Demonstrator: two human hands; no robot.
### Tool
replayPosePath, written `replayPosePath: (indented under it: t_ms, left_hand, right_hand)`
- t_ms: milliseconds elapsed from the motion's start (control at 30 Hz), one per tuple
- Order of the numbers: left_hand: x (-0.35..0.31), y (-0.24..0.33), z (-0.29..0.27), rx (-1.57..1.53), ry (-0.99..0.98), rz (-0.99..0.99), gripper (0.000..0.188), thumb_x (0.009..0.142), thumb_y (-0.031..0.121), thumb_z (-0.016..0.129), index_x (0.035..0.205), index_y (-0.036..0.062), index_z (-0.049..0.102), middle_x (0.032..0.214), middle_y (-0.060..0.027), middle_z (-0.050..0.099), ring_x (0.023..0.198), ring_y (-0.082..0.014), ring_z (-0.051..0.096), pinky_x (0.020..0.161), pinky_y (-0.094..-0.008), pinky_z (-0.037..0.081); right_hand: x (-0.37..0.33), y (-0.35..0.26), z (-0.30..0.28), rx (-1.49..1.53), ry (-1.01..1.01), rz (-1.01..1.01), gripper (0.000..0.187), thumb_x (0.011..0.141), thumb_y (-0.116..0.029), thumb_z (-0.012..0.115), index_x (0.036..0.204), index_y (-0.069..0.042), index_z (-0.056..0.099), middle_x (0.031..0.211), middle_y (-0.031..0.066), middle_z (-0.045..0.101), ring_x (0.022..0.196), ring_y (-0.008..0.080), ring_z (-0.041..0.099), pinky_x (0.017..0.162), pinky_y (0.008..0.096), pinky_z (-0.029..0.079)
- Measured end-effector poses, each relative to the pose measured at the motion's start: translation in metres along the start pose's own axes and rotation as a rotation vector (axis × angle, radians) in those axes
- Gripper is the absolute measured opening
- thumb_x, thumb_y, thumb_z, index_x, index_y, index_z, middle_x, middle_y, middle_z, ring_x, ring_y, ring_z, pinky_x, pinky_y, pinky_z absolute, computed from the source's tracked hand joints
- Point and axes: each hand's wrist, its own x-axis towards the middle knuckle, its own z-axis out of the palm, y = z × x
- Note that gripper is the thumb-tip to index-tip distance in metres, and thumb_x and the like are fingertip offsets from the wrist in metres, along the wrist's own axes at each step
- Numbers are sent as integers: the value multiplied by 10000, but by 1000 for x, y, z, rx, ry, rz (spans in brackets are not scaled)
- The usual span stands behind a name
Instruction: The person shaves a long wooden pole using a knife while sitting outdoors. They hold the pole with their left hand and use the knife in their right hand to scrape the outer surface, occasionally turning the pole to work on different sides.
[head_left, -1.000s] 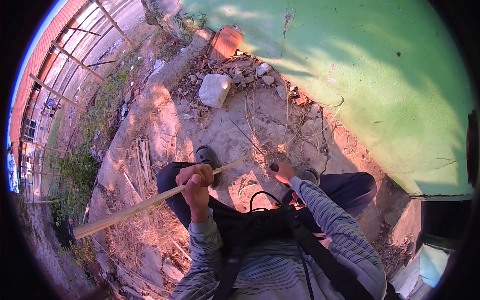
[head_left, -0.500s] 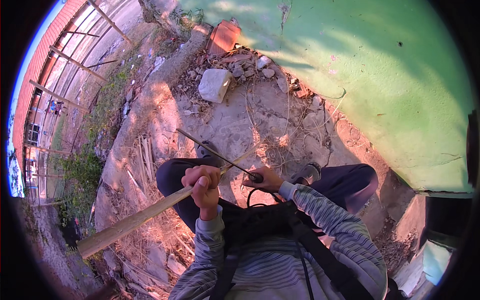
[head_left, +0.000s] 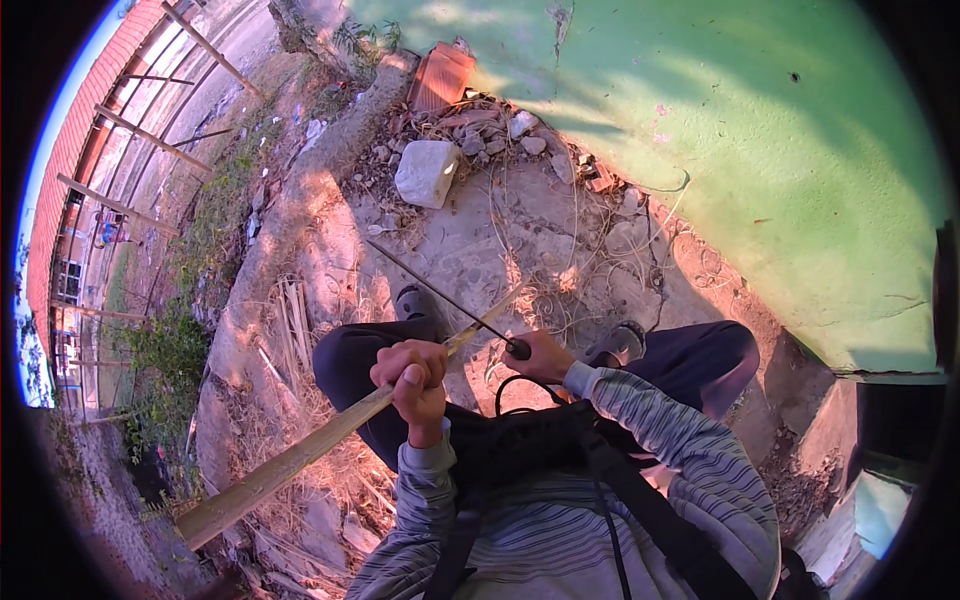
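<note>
My left hand (head_left: 412, 380) is closed round a long, pale split piece of wood, possibly bamboo (head_left: 290, 455). Its wide end slants down to the lower left, and its thin tip points up and right past my fist. In my right hand (head_left: 541, 358) is the dark handle of a long knife (head_left: 430, 286), with fingers wrapped round it. The narrow dark blade runs up and left, crossing the wood just beyond my left fist. Whether the edge touches the wood I cannot tell.
My bent knees and shoes (head_left: 625, 342) flank the work. Ahead lie a white stone block (head_left: 428, 173), rubble and a broken orange tile (head_left: 441, 77). A green wall (head_left: 760, 170) stands at right. Dry fibres and shavings (head_left: 330, 470) cover the ground at left, beside plants (head_left: 165, 350).
The knife's tip has swung slightly right and away from me. The wood's wide end has shifted right and nearer to me, and my left hand has moved a little right. Both grips stay closed.
</note>
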Motion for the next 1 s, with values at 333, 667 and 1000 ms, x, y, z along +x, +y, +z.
replayPosePath:
  t_ms: [333,667,1000]
  left_hand:
    - [-1,-1,-1,20,18,7,439,886,123,502,524,124,254,462,52,195,338,-60,191,332,-242,151]
    - [4,-2,-7,-15,26,-6,433,897,113,496,543,121,247,482,42,199,356,-62,179,347,-249,140]
    - [5,-3,-5,-27,33,-25,422,905,120,502,559,118,262,512,40,206,371,-62,180,360,-258,145]
  right_hand:
    - [8,7,-5,-74,-37,29,299,803,-268,696,792,24,635,623,178,584,562,286,561,589,421,442]
    - [8,1,-1,-24,-27,-119,269,803,-236,699,743,8,606,580,158,549,506,276,507,555,408,416]
    - [5,-1,-5,-64,-9,-91,253,790,-223,673,714,7,601,562,163,535,492,319,501,547,430,410]
